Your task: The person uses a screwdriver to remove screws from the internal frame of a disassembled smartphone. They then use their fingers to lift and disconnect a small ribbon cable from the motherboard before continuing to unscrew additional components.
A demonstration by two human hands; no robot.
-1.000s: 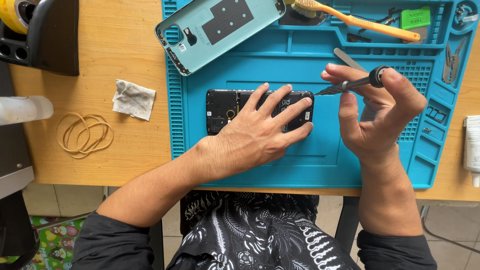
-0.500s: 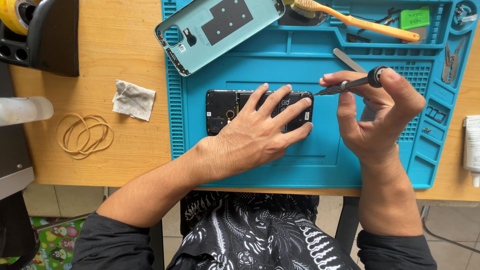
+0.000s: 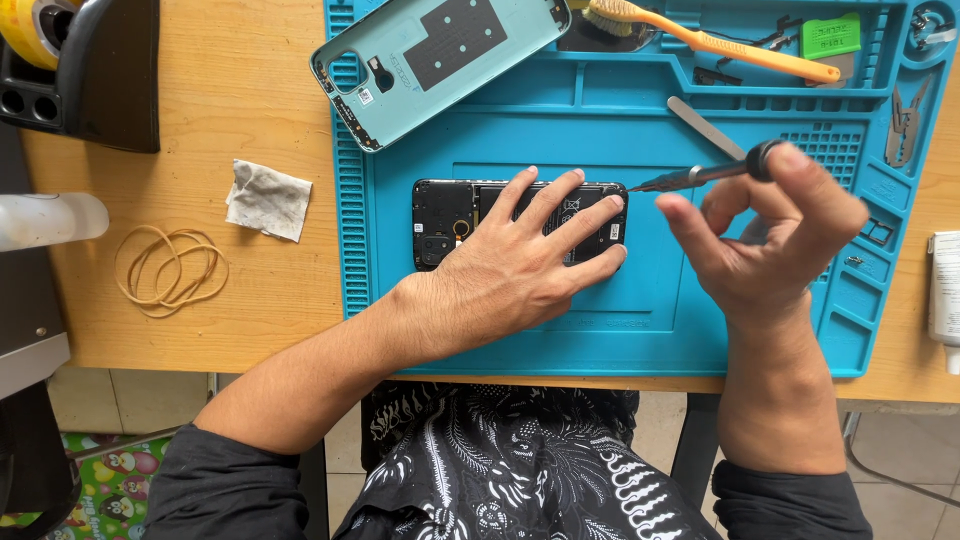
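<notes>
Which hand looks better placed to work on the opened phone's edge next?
Probably the right hand: it holds the screwdriver, tip beside the phone. The left hand lies flat on it.

Under the left hand [image 3: 510,275] lies an opened phone [image 3: 450,215], its black plastic inside matt with a few small glints. The screwdriver [image 3: 700,175] in the right hand's [image 3: 770,245] grip has a dull grey metal shaft and a matt black cap. Below both grips spreads a blue mat [image 3: 650,330], rubbery, smooth and faintly sheened. Beyond the left grip, the mint back cover [image 3: 440,60] looks like smooth plastic; the tabletop [image 3: 240,120] is pale wood with fine grain.
</notes>
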